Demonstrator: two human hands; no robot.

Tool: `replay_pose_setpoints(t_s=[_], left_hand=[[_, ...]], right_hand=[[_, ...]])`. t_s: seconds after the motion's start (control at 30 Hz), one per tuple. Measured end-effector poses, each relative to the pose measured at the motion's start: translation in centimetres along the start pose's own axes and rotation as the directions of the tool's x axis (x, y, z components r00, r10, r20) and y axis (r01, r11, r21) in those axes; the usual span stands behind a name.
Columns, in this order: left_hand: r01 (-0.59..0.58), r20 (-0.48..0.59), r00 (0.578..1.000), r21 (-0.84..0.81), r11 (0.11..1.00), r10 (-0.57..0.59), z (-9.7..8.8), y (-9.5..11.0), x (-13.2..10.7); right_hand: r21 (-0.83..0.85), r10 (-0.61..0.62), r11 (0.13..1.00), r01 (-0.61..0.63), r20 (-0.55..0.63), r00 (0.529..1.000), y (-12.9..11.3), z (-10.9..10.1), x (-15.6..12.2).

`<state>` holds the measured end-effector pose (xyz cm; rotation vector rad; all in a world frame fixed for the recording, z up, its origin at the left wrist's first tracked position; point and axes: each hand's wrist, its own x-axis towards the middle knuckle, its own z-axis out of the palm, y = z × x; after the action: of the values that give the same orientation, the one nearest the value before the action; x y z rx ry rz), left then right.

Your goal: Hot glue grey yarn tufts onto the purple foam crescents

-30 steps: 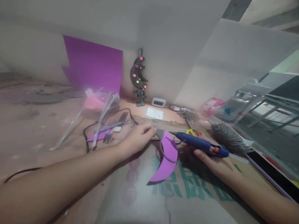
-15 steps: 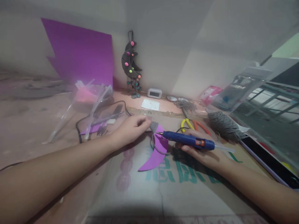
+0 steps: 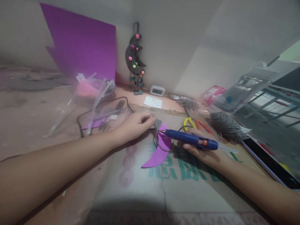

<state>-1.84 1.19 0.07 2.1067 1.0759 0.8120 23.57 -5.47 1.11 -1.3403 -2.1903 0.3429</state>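
Note:
A purple foam crescent (image 3: 158, 150) lies on a sheet of cardboard (image 3: 145, 187), its upper tip wrapped in grey yarn. My left hand (image 3: 133, 126) pinches that grey wrapped tip (image 3: 157, 124), fingers closed on it. My right hand (image 3: 201, 151) is wrapped round a blue glue gun (image 3: 192, 139), whose nozzle points left and touches the crescent just below the wrapped tip. A strand of grey yarn loops down along the crescent's inner edge.
A ball of grey yarn (image 3: 226, 126) and yellow and orange pliers (image 3: 194, 124) lie behind the gun. Glue sticks in a clear bag (image 3: 93, 93), a black cable (image 3: 82, 120), a purple foam sheet (image 3: 82, 47), a finished dark moon ornament (image 3: 135, 56) and a small clock (image 3: 157, 90) stand further back.
My right hand has brought the glue gun leftwards, so its nozzle now meets the crescent near the wrapped tip. My left hand has kept its pinch on the tip.

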Motion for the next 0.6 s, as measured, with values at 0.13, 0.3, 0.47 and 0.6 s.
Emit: replay_pose_setpoints(t_s=[0.13,0.3,0.47,0.6], left_hand=[[-0.004,-0.003,1.000,0.012,1.000,0.004,-0.04,0.08,0.04],[-0.007,-0.001,1.000,0.028,1.000,0.007,-0.06,-0.02,0.08],[-0.016,0.000,1.000,0.018,1.000,0.016,-0.01,-0.08,0.07],[-0.029,-0.008,1.000,0.031,0.999,0.030,-0.05,-0.05,0.05]], right_hand=[[-0.028,-0.027,0.999,0.027,-0.007,1.000,0.11,0.04,0.05],[-0.070,-0.038,0.997,0.038,0.001,0.999,-0.17,0.08,0.13],[-0.097,-0.067,0.993,0.066,-0.010,0.998,-0.05,0.27,0.12],[-0.102,-0.067,0.993,0.067,0.011,0.998,0.14,0.24,0.13]])
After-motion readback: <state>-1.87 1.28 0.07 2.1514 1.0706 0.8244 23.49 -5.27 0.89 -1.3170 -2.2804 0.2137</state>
